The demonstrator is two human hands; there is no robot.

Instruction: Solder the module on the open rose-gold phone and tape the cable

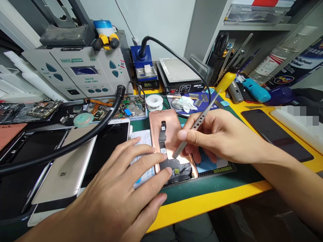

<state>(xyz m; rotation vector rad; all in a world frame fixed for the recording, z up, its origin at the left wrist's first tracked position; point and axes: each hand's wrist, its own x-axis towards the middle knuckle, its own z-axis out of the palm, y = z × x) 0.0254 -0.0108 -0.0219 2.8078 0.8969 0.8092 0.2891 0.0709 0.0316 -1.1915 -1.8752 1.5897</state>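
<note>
A copper-pink phone panel (171,143) is laid on the bench (186,209), between both hands. Its lower left side is overlapped by the left hand's (118,188) fingers, spread apart. A perforated metal tool (202,117) is clamped in the right hand's (219,132) fingers, its tip held at the panel beside a black ribbon cable (163,136).

The right hand (217,136) holds a tool (199,121), tip at a pink panel (173,122); the left hand (121,185) lies across the panel's edge, beside a black ribbon (163,137).
</note>
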